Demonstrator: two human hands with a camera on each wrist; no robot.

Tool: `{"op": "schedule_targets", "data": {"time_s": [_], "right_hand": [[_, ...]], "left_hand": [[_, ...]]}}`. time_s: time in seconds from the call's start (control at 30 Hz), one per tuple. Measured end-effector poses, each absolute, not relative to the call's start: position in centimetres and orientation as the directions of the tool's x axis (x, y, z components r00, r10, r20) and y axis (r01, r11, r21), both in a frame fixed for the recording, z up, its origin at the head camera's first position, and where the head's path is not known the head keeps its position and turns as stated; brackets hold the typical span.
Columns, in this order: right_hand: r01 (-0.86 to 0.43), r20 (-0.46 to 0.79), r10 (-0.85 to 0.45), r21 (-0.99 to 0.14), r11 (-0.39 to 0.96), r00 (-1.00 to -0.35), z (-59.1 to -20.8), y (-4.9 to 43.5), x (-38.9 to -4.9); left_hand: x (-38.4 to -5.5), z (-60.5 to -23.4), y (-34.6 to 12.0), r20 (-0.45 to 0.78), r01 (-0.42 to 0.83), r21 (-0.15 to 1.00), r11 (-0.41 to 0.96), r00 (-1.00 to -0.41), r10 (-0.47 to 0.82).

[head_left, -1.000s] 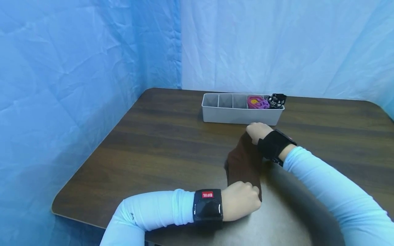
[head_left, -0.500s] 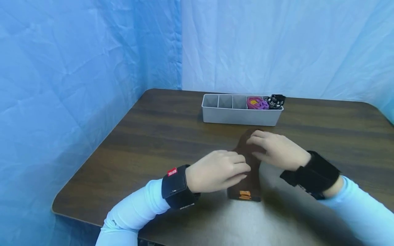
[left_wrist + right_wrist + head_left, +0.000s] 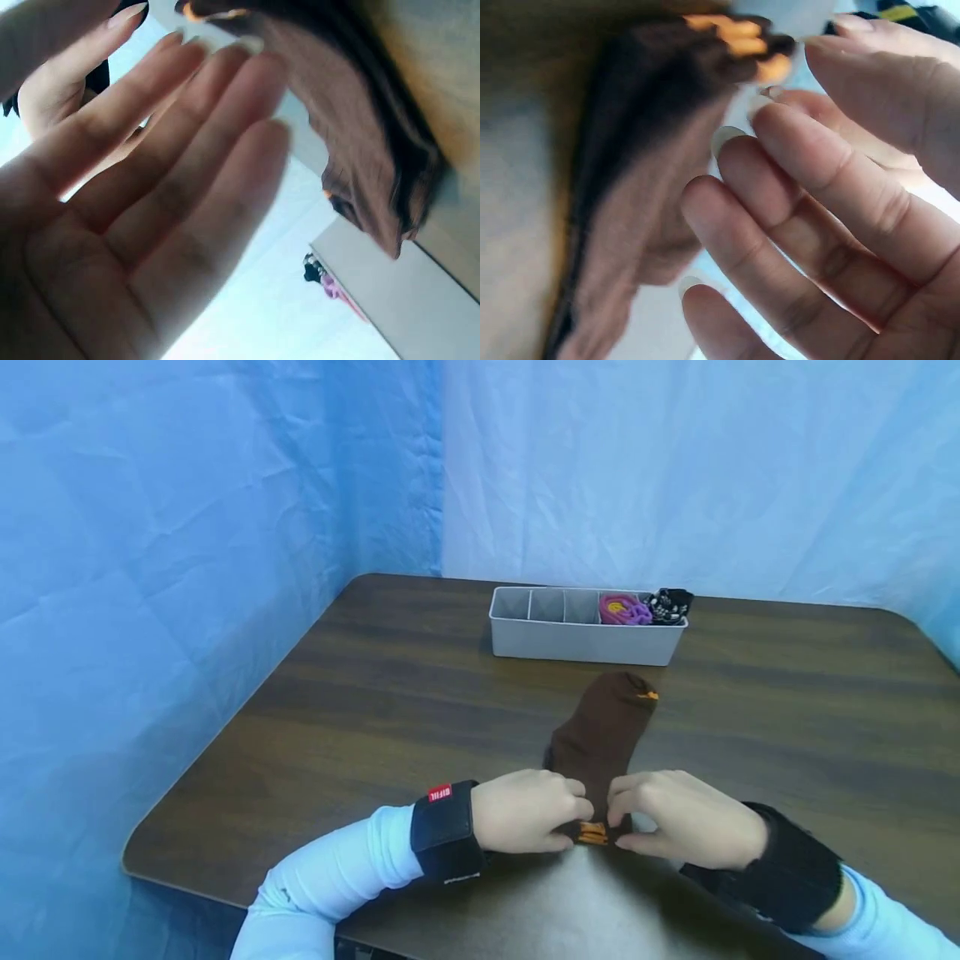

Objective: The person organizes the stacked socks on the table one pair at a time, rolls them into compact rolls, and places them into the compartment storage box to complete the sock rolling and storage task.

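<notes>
A brown sock lies lengthwise on the table, its toe with an orange mark toward the box and its cuff with orange stripes toward me. My left hand is at the left edge of the cuff, fingers loosely bent. On the cuff's opposite edge is my right hand, thumb and forefinger apart in the right wrist view, with the striped cuff right by their tips. In the left wrist view the left fingers are extended beside the sock.
Behind the sock stands a grey divided box. Its right-hand compartments hold a pink and purple rolled bundle and a black-and-white patterned one. Blue sheeting hangs behind and left of the wooden table.
Both hands first let go of the sock's two ends. The right hand then came back from the toe to the cuff, and the left hand moved down beside it. The sock lies flat.
</notes>
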State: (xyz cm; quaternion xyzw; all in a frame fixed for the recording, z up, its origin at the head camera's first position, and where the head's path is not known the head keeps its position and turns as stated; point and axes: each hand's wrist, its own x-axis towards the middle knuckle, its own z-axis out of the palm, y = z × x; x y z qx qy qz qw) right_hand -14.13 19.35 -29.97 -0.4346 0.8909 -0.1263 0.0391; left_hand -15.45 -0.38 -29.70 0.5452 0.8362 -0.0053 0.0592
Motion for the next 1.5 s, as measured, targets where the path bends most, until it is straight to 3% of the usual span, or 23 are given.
{"op": "schedule_targets", "data": {"time_s": [0.13,0.27,0.4,0.57,0.83,1.03,1.2,1.33,1.5], "right_hand": [[-0.763,-0.009,-0.79,-0.255,0.595,-0.613,-30.4,19.2,-14.5],[-0.727,-0.055,-0.769,-0.288,0.623,-0.637,-30.7,19.2,-14.8],[-0.719,-0.049,-0.761,-0.293,0.631,-0.648,-30.9,19.2,-14.9],[-0.72,-0.034,-0.763,-0.305,0.623,-0.646,-31.3,19.0,-14.9],[-0.727,-0.035,-0.799,-0.393,0.563,-0.6,-31.4,18.9,-14.9],[-0.737,0.004,-0.83,-0.464,0.492,-0.558,-31.4,19.2,-15.2],[-0.751,0.004,-0.823,-0.412,0.517,-0.568,-31.5,19.1,-15.3],[-0.788,0.073,-0.812,-0.308,0.534,-0.579,-31.8,19.1,-15.4],[-0.783,0.149,-0.78,-0.274,0.558,-0.608,-32.1,19.1,-15.5]], "left_hand": [[-15.4,-30.2,-0.1,-0.152,0.901,-0.023,0.433,-0.431,0.889],[-15.3,-30.8,0.2,-0.119,0.891,-0.123,0.436,-0.45,0.885],[-15.4,-31.2,0.6,-0.08,0.888,-0.152,0.434,-0.449,0.89],[-15.7,-31.2,0.6,-0.079,0.901,-0.073,0.427,-0.432,0.898],[-16.3,-31.0,0.1,-0.195,0.864,0.26,0.431,-0.39,0.9],[-16.9,-31.0,-0.1,-0.247,0.837,0.309,0.451,-0.388,0.888],[-16.9,-30.8,-0.2,-0.233,0.842,0.232,0.487,-0.438,0.868],[-16.7,-31.0,0.0,-0.109,0.853,0.115,0.508,-0.498,0.86],[-16.2,-31.2,0.2,0.019,0.886,-0.021,0.463,-0.462,0.887]]}}
